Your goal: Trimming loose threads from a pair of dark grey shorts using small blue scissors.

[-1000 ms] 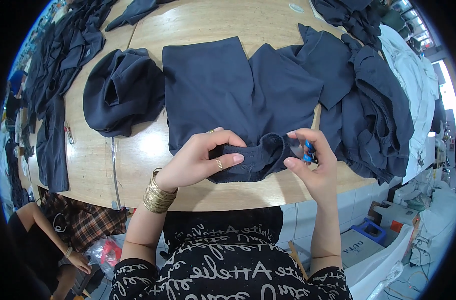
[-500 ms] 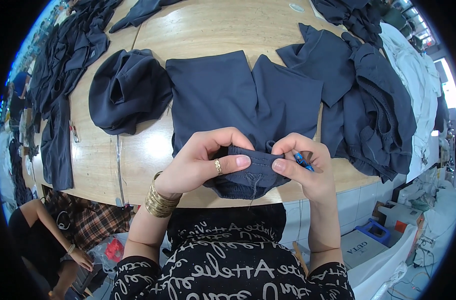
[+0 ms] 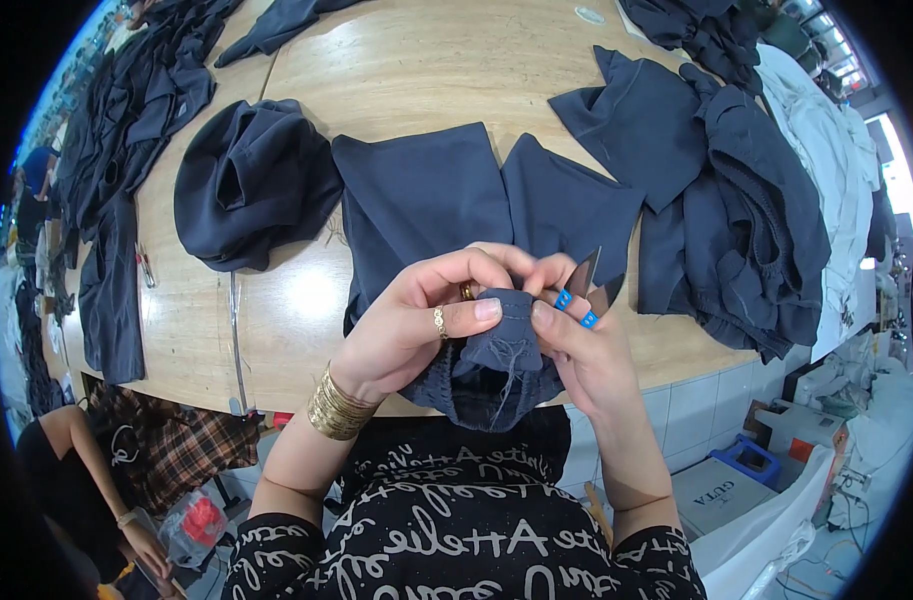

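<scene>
A pair of dark navy shorts (image 3: 426, 190) lies with its legs stretched away from me on the table. Its gathered elastic waistband hangs over the near edge. My left hand (image 3: 426, 310), with rings and gold bangles, pinches the waistband between thumb and fingers. Close beside it, my right hand (image 3: 581, 335) pinches the same band, the thumb on top. Blue-ringed thread snips (image 3: 588, 272) are also held in the right hand, their pointed metal blade sticking up and away from the band. Loose threads (image 3: 511, 362) dangle from the stitching just below my thumbs.
A bundled dark garment (image 3: 256, 185) sits left of the shorts. More dark garments (image 3: 756, 220) are heaped at right, beside white cloth (image 3: 826, 190). Another dark pile (image 3: 116, 190) lines the far left. Small snips (image 3: 145, 268) lie near it. A co-worker's arm (image 3: 96, 480) shows lower left.
My hands have drawn closer together and folded the waistband into a narrower pinch. The snips' blade has swung up into view. The shorts' legs have shifted slightly toward me.
</scene>
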Available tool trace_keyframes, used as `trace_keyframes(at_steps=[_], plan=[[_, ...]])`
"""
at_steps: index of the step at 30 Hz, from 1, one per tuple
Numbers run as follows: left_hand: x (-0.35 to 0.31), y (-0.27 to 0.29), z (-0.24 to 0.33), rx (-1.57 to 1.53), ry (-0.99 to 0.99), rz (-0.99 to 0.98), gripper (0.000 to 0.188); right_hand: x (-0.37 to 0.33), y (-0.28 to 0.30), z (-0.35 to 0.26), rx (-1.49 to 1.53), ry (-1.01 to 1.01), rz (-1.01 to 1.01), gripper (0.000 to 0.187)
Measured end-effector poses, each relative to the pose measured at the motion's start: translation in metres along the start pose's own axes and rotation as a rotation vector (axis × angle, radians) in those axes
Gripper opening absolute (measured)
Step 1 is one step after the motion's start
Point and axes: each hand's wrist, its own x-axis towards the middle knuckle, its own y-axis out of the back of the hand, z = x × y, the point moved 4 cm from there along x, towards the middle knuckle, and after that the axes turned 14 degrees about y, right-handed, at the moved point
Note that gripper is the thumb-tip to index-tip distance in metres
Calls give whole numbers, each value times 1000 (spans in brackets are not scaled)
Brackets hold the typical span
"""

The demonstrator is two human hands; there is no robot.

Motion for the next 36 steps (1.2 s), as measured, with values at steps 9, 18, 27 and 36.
trace_keyframes(at_steps=[9, 18, 27, 36], plan=[[-6, 4, 2, 84, 49, -12, 15, -5, -2, -26, -606, 390, -48, 39], [-11, -2, 10, 129, 91, 84, 17, -16, 5, -55, -1382, 798, -161, 27], [-12, -1, 9, 262, -20, 33, 15, -15, -6, -55, -922, 460, 69, 20], [-17, -11, 18, 713, -259, 129, 14, -14, -19, -63, -1055, 610, -128, 24]])
